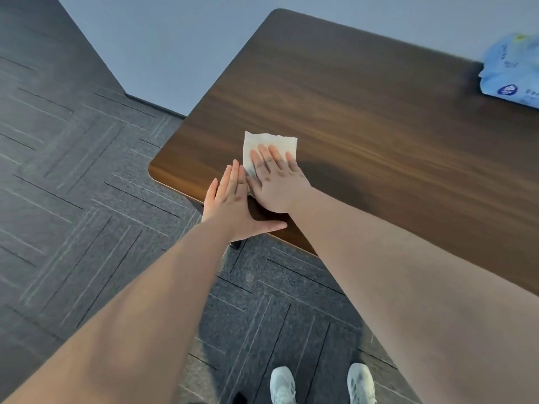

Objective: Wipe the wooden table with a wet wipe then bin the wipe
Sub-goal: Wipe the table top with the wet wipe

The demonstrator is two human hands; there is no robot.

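wipe: my right hand (275, 186) is spread flat on the white folded wet wipe (269, 150)
left hand (230, 205): open, resting on the dark wooden desk (364, 118) edge
left to do: most of the desk, I reckon, then binning (no bin in view)

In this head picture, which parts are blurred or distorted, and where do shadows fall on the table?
Head view: the blue packet at the right edge is smeared and cut off; the straight table edges spread apart, a wide-angle effect; a soft shadow lies on the wood to the right of the right hand, which presses the wipe; the left hand and the shoes look fairly sharp.
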